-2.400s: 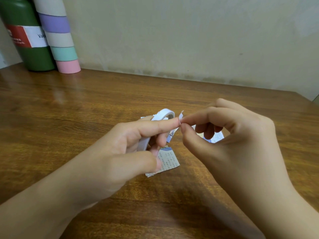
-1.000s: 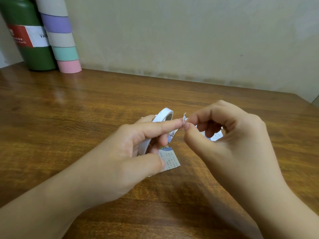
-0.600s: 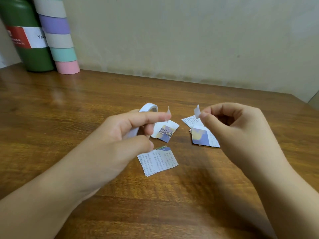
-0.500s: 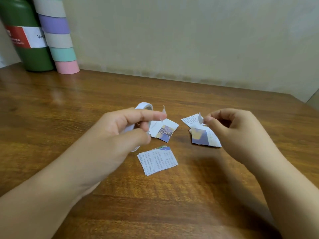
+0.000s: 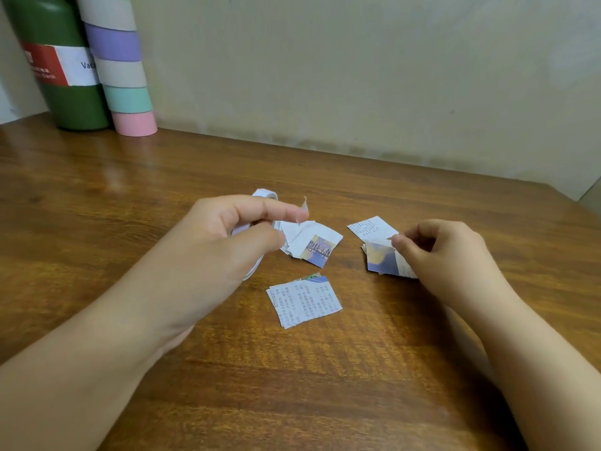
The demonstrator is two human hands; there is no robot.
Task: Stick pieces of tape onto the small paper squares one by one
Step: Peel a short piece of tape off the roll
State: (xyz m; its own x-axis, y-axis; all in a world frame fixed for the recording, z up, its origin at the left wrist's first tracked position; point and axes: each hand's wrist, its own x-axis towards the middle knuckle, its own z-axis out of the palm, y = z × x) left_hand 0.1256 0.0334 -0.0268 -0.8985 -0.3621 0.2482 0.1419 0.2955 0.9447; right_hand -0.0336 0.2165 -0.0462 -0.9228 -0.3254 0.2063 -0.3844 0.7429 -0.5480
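My left hand [image 5: 227, 236] grips a white tape roll [image 5: 264, 193], whose free end [image 5: 304, 205] stands up at the forefinger tip. Small paper squares lie on the wooden table [image 5: 130, 196]: a text-printed stack [image 5: 304, 299] in front, a bridge-picture square [image 5: 315, 244] just right of the left hand, and a text square [image 5: 370, 227] further right. My right hand [image 5: 445, 255] is down at a purple-and-yellow picture square [image 5: 380, 258], with thumb and forefinger pinched together at its top edge. The torn tape piece between those fingertips is hidden.
A green bottle [image 5: 61, 60] with a red-and-white label and a stack of pastel tape rolls [image 5: 122, 60] stand at the back left against the wall. The table's right edge runs close behind my right hand.
The hands pulled apart and a small tape piece tore off the roll. My right hand carried it right and down to the picture square. My left hand drifted left with the roll.
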